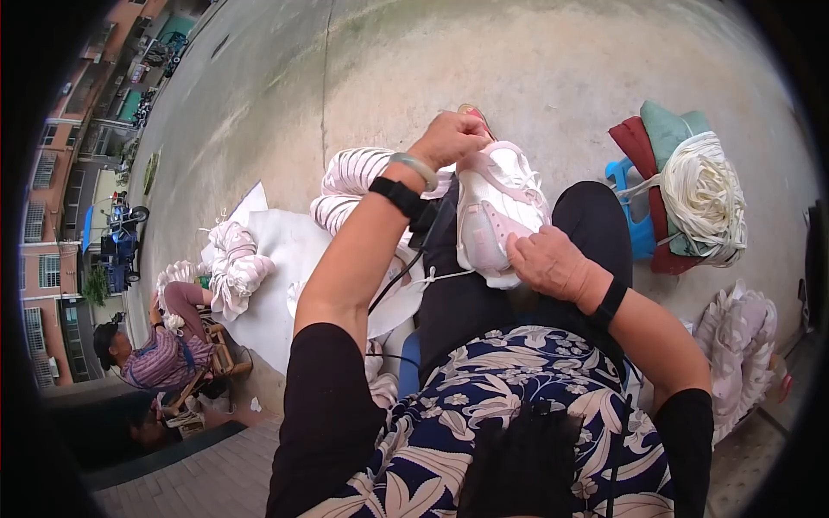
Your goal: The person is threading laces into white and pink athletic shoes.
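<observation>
A white and pale pink shoe upper (503, 216) lies over my dark-trousered lap, its collar end pointing away from me. My left hand (447, 138) is at the collar with its fingers pinched together; what they hold is too small to make out. My right hand (557, 264) grips the near right side of the upper, thumb and fingers closed on its edge. A white cord (445, 277) runs out by the upper's near left side. Just beyond my left hand a red and tan shoe tip (471, 110) shows.
Left of my lap, bundled pink and white uppers (350, 177) and another bundle (239, 266) lie on a white sheet (289, 250). At right, a blue stool (637, 226) bears folded cloth and coiled cream cord (704, 194). More uppers (737, 345) sit near right. A person (168, 354) sits far left.
</observation>
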`<control>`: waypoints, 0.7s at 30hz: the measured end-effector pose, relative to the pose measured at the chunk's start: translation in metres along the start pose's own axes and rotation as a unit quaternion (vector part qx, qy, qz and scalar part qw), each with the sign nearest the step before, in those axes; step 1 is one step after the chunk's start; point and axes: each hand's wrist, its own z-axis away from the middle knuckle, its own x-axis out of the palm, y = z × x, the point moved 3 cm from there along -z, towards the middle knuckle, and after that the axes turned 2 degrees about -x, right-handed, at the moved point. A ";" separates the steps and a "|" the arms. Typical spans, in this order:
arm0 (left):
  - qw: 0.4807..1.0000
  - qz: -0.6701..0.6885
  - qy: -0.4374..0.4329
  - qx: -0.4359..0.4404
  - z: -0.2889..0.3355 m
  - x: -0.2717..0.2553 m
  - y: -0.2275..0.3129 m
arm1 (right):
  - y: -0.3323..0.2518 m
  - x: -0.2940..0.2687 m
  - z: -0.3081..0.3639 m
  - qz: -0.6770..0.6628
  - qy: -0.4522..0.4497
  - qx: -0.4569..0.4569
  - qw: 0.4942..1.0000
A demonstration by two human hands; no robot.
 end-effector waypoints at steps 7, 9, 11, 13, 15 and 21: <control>0.997 -0.068 -0.033 -0.033 -0.043 0.020 -0.028 | 0.000 -0.010 0.017 0.001 0.026 -0.001 1.000; 0.995 -0.031 -0.048 -0.076 -0.037 0.021 -0.061 | -0.006 -0.010 0.019 -0.007 0.042 0.041 0.998; 0.998 0.008 -0.024 -0.063 -0.031 0.015 -0.080 | -0.004 -0.012 0.014 0.003 0.044 0.046 0.998; 0.992 0.062 0.106 -0.043 -0.017 0.011 -0.084 | -0.005 -0.012 0.016 0.012 0.040 0.060 0.997; 0.955 -0.078 0.265 0.106 0.015 0.016 -0.059 | -0.002 -0.009 0.024 0.019 0.027 0.104 0.994; 0.960 -0.228 0.147 0.073 0.135 0.084 -0.037 | 0.000 -0.008 0.020 0.017 0.034 0.136 0.990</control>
